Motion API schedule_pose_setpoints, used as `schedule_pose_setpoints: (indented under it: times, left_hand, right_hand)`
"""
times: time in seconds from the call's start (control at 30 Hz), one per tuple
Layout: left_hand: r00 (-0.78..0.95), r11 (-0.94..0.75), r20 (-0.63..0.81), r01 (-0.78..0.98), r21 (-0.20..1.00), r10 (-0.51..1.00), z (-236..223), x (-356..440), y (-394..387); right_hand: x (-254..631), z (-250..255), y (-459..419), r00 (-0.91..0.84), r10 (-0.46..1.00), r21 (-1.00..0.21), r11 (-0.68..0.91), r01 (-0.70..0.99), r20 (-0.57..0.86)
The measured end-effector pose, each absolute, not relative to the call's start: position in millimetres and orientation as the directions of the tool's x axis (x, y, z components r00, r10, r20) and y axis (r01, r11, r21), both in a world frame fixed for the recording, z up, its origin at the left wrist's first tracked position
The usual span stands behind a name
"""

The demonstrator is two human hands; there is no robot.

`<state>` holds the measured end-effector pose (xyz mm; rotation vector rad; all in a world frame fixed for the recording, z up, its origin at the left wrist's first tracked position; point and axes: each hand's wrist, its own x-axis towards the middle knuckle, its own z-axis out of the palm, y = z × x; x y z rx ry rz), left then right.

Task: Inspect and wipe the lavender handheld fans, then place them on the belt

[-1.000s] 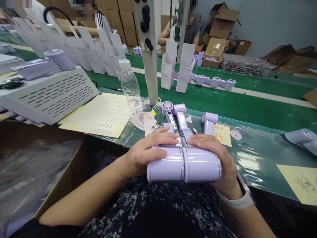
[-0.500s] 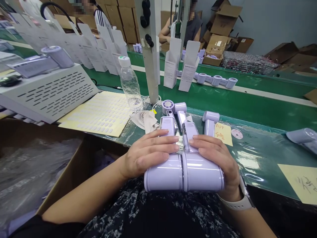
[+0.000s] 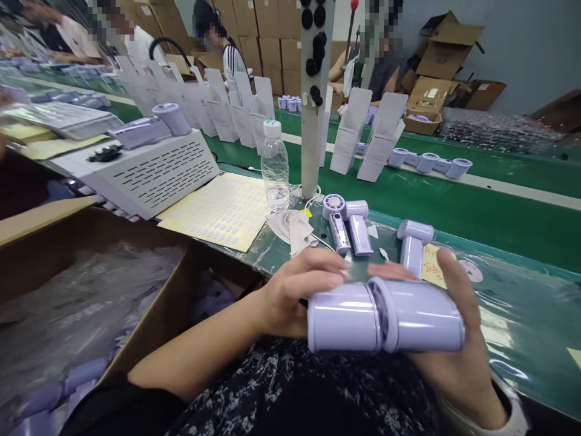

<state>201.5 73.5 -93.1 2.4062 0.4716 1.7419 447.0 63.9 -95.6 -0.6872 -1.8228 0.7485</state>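
Left hand (image 3: 290, 297), half curled, has hold of the left fan (image 3: 342, 321) in front of the bench (image 3: 512, 290). Just beside it, slightly out of line, is the right fan (image 3: 426, 318), against the right hand (image 3: 469, 366): thumb raised, finger closure hidden. For steady handling, support both fans evenly; avoid knocking their facing ends together.

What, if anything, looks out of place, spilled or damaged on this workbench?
No spill shows. Slightly odd: a clear bottle stands beside the sticker sheet, where a knock might tip it, and a crumpled cloth lies loose nearby. In the background, open cartons are piled askew. The two lilac devices at the hands show no obvious damage, though slightly blurred.
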Motion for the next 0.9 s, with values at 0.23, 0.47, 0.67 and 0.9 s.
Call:
schedule_pose_setpoints:
  times: [0.23, 0.47, 0.67, 0.9]
  left_hand:
    - [-0.232, -0.931, 0.908, 0.025, 0.363, 0.348, -105.2, 258.2, 83.0]
    - [0.287, -0.522, 0.489, 0.722, 0.455, 0.824, -128.6, 246.0, 134.1]
    - [0.042, -0.234, 0.297, 0.724, 0.649, 0.954, -142.3, 231.2, 170.5]
    - [-0.291, -0.188, 0.186, 0.021, 0.982, 0.939, -129.3, 200.4, 152.0]
  right_hand:
    - [430.2, -102.5, 54.0, -0.535, 0.802, -0.896, 0.411, 0.169, 0.267]
    - [569.1, -101.2, 97.3, 0.242, 0.969, -0.647, -0.151, 0.747, 0.054]
    - [655.5, -100.7, 121.0, 0.528, 0.829, -0.325, -0.456, 0.828, 0.183]
    - [530.7, -129.5, 158.5, 0.193, 0.979, -0.504, -0.137, 0.853, 0.060]
